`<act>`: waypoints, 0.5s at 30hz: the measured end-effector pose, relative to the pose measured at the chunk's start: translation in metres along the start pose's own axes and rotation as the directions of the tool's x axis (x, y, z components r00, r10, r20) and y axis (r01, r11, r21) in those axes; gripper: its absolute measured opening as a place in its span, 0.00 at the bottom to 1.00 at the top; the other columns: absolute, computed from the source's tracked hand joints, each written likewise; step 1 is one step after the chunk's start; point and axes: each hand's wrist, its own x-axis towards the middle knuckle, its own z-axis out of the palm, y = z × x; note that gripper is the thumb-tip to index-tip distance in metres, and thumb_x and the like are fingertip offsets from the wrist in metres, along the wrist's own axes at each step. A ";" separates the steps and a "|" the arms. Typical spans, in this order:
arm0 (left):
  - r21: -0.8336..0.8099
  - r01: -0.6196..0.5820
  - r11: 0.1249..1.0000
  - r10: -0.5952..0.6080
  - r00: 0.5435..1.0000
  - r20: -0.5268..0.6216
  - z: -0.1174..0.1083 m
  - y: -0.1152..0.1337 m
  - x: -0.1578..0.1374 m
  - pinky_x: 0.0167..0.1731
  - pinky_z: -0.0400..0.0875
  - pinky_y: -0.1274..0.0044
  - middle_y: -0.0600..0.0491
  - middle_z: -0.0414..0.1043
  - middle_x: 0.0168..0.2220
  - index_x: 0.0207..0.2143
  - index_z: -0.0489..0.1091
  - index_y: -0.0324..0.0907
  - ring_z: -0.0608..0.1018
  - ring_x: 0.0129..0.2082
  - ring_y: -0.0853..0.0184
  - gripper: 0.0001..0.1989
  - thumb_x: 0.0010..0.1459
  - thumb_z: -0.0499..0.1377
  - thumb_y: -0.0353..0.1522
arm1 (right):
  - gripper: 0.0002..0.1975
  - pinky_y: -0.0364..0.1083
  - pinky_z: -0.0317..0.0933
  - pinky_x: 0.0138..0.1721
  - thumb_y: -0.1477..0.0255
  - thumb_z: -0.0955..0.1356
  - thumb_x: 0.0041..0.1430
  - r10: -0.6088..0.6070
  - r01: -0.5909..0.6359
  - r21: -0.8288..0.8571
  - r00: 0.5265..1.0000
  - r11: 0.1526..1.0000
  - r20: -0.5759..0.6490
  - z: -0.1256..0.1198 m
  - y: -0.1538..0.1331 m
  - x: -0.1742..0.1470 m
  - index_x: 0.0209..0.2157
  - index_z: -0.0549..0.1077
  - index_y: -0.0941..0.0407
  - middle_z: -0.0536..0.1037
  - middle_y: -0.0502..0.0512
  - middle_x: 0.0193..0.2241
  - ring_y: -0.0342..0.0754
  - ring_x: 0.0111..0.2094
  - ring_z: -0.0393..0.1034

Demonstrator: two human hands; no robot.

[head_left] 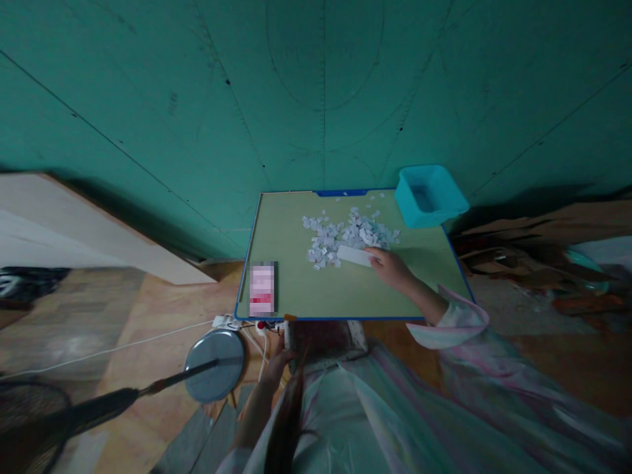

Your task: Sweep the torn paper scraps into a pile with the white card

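My right hand (388,266) reaches over the tabletop (291,289), its fingers closed on a flat white strip (354,255). The strip lies against the near side of a spread pile of small white paper-like pieces (368,230). Below the table's front edge, my left hand (280,363) grips the left side of a shallow open box (359,339) with a pale rim and a dark reddish inside. That box sits close against my body, partly under the table edge. What it holds, if anything, is too dim to make out.
A turquoise plastic basin (429,214) stands at the table's back right corner. A blurred pink and white item (262,289) lies front left. On the floor to the left are a round grey stool (214,365) and white cables (148,342). A green wall (320,99) rises behind.
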 end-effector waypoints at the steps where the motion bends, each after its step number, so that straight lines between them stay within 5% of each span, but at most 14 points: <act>1: -0.003 -0.007 1.000 0.007 1.000 -0.011 -0.001 -0.002 0.000 0.32 0.72 0.77 0.50 0.74 0.50 0.65 0.49 0.44 0.76 0.41 0.61 0.55 0.31 0.65 0.27 | 0.19 0.48 0.64 0.50 0.78 0.61 0.57 -0.002 0.002 0.023 1.000 1.000 0.013 -0.001 0.003 -0.004 0.49 0.73 0.57 0.77 0.57 0.48 0.51 0.48 0.72; 5: -0.007 0.020 1.000 -0.019 0.999 0.031 -0.005 -0.005 0.001 0.29 0.73 0.77 0.50 0.77 0.46 0.67 0.42 0.45 0.78 0.35 0.63 0.58 0.33 0.65 0.27 | 0.20 0.48 0.64 0.50 0.76 0.61 0.57 0.061 -0.060 0.042 0.998 0.997 -0.021 -0.006 0.011 -0.011 0.50 0.73 0.58 0.77 0.58 0.48 0.52 0.47 0.72; 8: -0.030 0.038 0.999 -0.037 0.998 0.042 -0.004 -0.001 0.008 0.32 0.74 0.76 0.49 0.74 0.51 0.65 0.49 0.45 0.77 0.42 0.59 0.56 0.30 0.65 0.25 | 0.20 0.50 0.64 0.50 0.76 0.61 0.58 0.100 -0.098 0.032 0.993 0.995 -0.058 -0.005 0.009 -0.010 0.51 0.72 0.58 0.77 0.59 0.48 0.53 0.47 0.73; 15: 0.005 0.065 0.998 -0.065 0.996 0.063 0.002 0.005 0.010 0.31 0.74 0.76 0.50 0.73 0.53 0.63 0.56 0.46 0.74 0.49 0.53 0.55 0.26 0.63 0.22 | 0.19 0.49 0.65 0.49 0.77 0.61 0.57 -0.015 0.007 0.093 0.996 0.996 0.083 0.004 0.001 -0.025 0.48 0.74 0.57 0.78 0.58 0.46 0.52 0.46 0.73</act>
